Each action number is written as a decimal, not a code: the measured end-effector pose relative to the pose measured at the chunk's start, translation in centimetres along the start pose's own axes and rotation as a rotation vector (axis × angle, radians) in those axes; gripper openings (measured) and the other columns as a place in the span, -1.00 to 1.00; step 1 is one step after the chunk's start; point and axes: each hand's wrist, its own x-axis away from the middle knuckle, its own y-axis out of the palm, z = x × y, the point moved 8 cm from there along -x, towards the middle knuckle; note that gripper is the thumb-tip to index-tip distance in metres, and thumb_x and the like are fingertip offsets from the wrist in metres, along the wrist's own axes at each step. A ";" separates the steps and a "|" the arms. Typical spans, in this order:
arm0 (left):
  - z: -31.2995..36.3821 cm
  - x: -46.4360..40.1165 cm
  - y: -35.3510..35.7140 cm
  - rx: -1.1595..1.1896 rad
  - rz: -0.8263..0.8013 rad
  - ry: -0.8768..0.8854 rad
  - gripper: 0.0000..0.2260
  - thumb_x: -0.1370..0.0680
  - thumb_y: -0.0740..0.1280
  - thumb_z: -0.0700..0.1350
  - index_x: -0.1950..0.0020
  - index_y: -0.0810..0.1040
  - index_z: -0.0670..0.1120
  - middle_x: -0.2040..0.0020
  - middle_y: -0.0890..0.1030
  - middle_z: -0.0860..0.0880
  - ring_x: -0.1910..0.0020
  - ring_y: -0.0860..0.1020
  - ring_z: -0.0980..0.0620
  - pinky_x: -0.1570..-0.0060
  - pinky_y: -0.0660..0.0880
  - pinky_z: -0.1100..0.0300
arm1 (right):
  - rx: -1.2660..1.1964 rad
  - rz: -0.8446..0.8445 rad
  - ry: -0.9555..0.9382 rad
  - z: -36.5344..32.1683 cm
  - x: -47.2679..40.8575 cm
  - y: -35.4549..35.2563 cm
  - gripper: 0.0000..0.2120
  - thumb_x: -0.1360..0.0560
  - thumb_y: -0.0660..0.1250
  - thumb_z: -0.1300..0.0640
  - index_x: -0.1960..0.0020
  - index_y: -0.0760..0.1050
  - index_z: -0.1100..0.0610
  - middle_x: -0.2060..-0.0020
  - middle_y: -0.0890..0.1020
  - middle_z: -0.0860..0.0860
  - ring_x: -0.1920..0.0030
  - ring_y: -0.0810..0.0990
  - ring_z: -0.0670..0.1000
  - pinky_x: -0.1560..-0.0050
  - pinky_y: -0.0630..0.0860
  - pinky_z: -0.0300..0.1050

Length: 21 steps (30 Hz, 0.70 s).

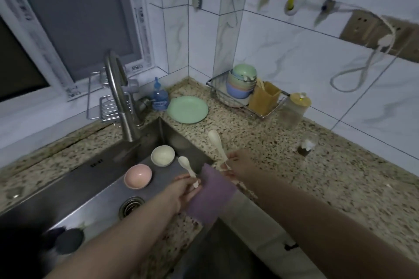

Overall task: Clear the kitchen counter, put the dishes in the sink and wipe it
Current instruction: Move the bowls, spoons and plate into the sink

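My left hand (184,190) hovers over the steel sink (74,186), pinching a small cream spoon (186,165) by its handle and holding a purple cloth (210,195) that drapes over the sink's right rim. My right hand (238,164) grips the handle of a larger cream spoon (216,142) just above the speckled counter (306,174). Inside the sink sit a cream bowl (162,155) and a pink bowl (137,176). A green plate (187,109) lies on the counter near the back corner.
A tall faucet (121,97) rises behind the sink beside a blue soap bottle (159,97). A wire rack (247,99) holds stacked bowls and an orange cup. A lidded jar (294,108) and a small glass (307,144) stand along the wall. Utensils hang above.
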 end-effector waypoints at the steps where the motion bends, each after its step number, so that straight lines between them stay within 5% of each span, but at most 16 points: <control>1: 0.3 -0.4 -1.4 0.027 0.023 -0.010 -0.85 -0.55 0.24 -0.43 0.03 0.53 -0.24 0.46 0.62 -0.14 0.31 0.62 -0.03 0.49 0.59 0.23 | 0.021 -0.046 -0.020 -0.4 -0.4 1.5 -0.84 -0.56 0.16 0.45 0.01 0.49 0.30 0.24 0.54 0.21 0.40 0.54 0.01 0.39 0.50 -0.19; 5: 0.8 -1.9 -5.3 0.101 0.084 -0.039 -0.83 -0.56 0.20 -0.45 -0.01 0.52 -0.26 0.42 0.64 -0.16 0.18 0.56 -0.04 0.43 0.60 0.22 | 0.081 -0.206 -0.007 -0.6 -2.1 6.0 -0.80 -0.58 0.26 0.36 -0.19 0.48 0.27 0.22 0.58 0.11 0.29 0.61 0.01 0.21 0.62 -0.17; 9: 2.2 -3.8 -8.2 0.169 0.162 -0.010 -0.68 -0.56 0.17 -0.47 -0.29 0.46 -0.31 0.18 0.56 -0.18 0.17 0.53 -0.01 0.30 0.61 0.21 | -0.015 -0.309 0.140 0.1 -5.2 10.3 -0.71 -0.59 0.19 0.41 -0.31 0.38 0.35 0.16 0.60 0.19 0.32 0.66 0.03 0.37 0.61 -0.18; 13: 3.8 -4.9 -10.6 0.299 0.257 0.029 -0.69 -0.55 0.22 -0.46 -0.27 0.49 -0.27 0.17 0.53 -0.17 0.18 0.52 0.00 0.04 0.59 0.05 | -0.082 -0.363 0.244 -0.6 -8.0 13.4 -0.69 -0.60 0.11 0.45 -0.33 0.33 0.31 -0.07 0.55 0.27 0.15 0.65 0.12 0.21 0.62 -0.14; 16: 4.3 -6.5 -13.4 0.358 0.360 0.003 -0.72 -0.51 0.33 -0.40 -0.22 0.53 -0.29 0.12 0.59 -0.18 0.14 0.58 -0.03 0.11 0.59 0.15 | -0.120 -0.353 0.296 -1.1 -10.9 15.2 -0.77 -0.61 0.14 0.44 -0.24 0.34 0.29 -0.13 0.54 0.33 0.09 0.68 0.19 0.34 0.64 -0.18; 18: 4.4 -7.5 -15.0 0.377 0.420 -0.023 -0.68 -0.48 0.40 -0.35 -0.23 0.57 -0.26 0.09 0.64 -0.18 0.14 0.62 -0.04 0.29 0.60 0.18 | -0.152 -0.344 0.309 -0.9 -12.6 16.3 -0.81 -0.60 0.16 0.44 -0.19 0.35 0.28 -0.11 0.54 0.34 -0.04 0.65 0.28 0.24 0.65 -0.13; 21: 4.8 -9.1 -16.3 0.413 0.502 -0.039 -0.80 -0.48 0.44 -0.27 -0.10 0.62 -0.18 0.11 0.65 -0.16 0.18 0.62 -0.01 0.41 0.56 0.24 | -0.144 -0.343 0.343 0.1 -15.4 18.1 -0.76 -0.59 0.22 0.42 -0.25 0.40 0.32 -0.05 0.56 0.31 0.14 0.67 0.18 0.09 0.61 -0.03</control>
